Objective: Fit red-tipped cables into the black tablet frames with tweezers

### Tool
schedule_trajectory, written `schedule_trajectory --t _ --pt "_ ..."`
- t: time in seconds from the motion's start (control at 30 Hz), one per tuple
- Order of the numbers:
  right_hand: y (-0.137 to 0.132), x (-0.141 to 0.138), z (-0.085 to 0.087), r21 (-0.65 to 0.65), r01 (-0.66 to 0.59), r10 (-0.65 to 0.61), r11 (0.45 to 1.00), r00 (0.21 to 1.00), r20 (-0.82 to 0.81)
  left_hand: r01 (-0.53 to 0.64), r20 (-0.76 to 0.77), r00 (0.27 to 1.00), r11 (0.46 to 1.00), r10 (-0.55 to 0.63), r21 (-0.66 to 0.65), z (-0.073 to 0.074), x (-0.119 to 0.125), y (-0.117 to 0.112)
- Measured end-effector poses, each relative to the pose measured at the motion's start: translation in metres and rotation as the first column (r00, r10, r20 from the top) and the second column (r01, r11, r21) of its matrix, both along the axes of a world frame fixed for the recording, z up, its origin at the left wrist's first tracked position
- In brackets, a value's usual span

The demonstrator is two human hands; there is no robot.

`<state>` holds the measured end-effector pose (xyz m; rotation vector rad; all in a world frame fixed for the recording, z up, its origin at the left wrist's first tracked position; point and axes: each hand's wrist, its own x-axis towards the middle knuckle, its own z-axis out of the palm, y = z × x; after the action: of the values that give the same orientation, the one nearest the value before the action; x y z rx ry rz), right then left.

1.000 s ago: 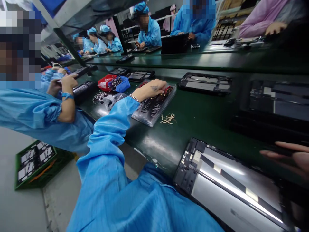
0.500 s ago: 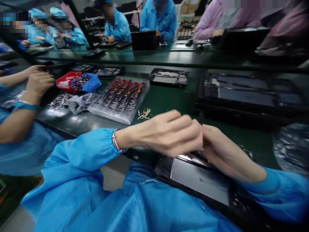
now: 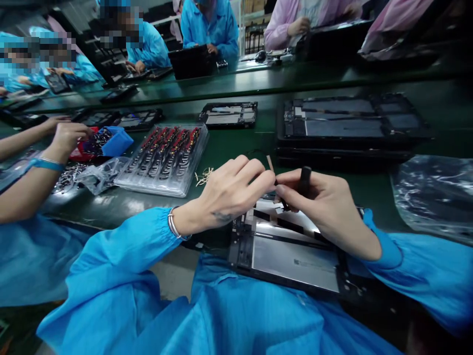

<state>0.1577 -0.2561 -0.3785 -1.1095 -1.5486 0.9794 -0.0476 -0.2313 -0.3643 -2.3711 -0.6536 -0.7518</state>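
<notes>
My left hand (image 3: pixel 236 190) is closed in a pinch, its fingertips touching those of my right hand. A thin beige strip (image 3: pixel 270 163) sticks up at the left fingertips. Between thumb and forefinger, my right hand (image 3: pixel 323 204) grips a small dark part (image 3: pixel 284 203), mostly hidden by the fingers. A black band (image 3: pixel 305 180) circles one right finger. Below both hands lies an opened tablet (image 3: pixel 295 261), its silvery battery and dark tapes showing. Several beige strips (image 3: pixel 204 176) lie loose to the left of my left hand.
A clear tray (image 3: pixel 162 158) holds rows of small red and black parts. Stacked opened tablets (image 3: pixel 347 125) stand at the back right, with a plastic bag (image 3: pixel 436 197) nearer. A single tablet (image 3: pixel 229 114) lies behind. At left, a co-worker's hand (image 3: pixel 70 138) is over a red bin beside a blue bin (image 3: pixel 116 141).
My hands have turned and drawn slightly apart, exposing the strip, the small part and more of the tablet. The view has shifted right. The co-worker's hand has moved to the red bin.
</notes>
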Motion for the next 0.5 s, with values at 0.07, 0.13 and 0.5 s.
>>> schedule_trajectory --t 0.07,0.13,0.5 --pt "-0.001 0.001 -0.001 0.091 0.002 -0.010 0.996 0.996 0.083 -0.036 -0.024 0.999 0.999 0.036 -0.009 0.003 0.001 0.000" --pt "0.000 0.003 -0.002 0.173 -0.009 -0.022 0.985 0.984 0.179 -0.061 -0.054 0.997 0.998 0.060 -0.025 0.005 0.002 -0.002" --pt "0.004 0.008 -0.010 0.290 -0.156 0.034 0.944 0.922 0.385 -0.069 -0.192 0.980 0.992 0.047 -0.108 0.008 -0.003 -0.004"
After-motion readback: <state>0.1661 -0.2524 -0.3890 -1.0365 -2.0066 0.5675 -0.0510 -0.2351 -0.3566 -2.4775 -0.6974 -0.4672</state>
